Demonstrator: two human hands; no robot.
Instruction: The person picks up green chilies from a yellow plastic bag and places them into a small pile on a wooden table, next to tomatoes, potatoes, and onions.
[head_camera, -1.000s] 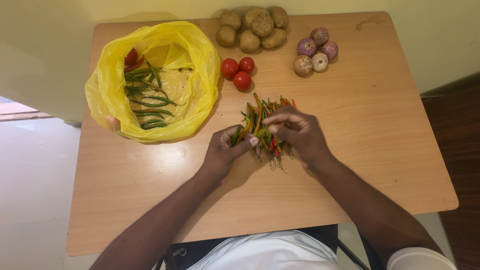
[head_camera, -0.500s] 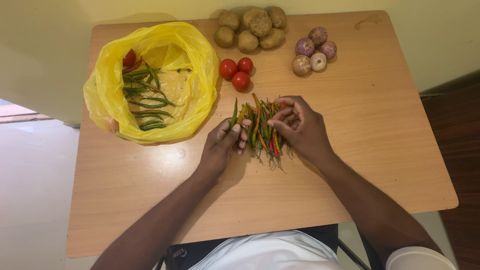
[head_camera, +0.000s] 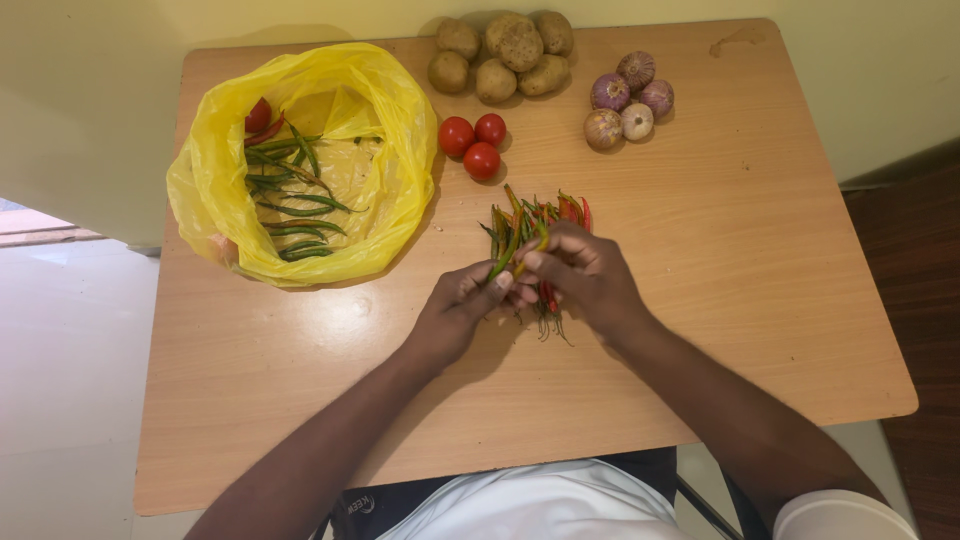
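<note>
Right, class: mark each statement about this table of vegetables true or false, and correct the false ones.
1. Both hands, left hand and right hand, are on the pile of chillies. True.
2. The yellow bag holds only potatoes. False: it holds green chillies and something red.
3. Three tomatoes lie between the bag and the onions. True.
4. The potatoes lie at the table's near edge. False: they lie at the far edge.

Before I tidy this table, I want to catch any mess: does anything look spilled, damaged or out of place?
Little stands out. The table has a dark scuff at its far right corner. Potatoes, tomatoes and onions sit in neat groups.
</note>
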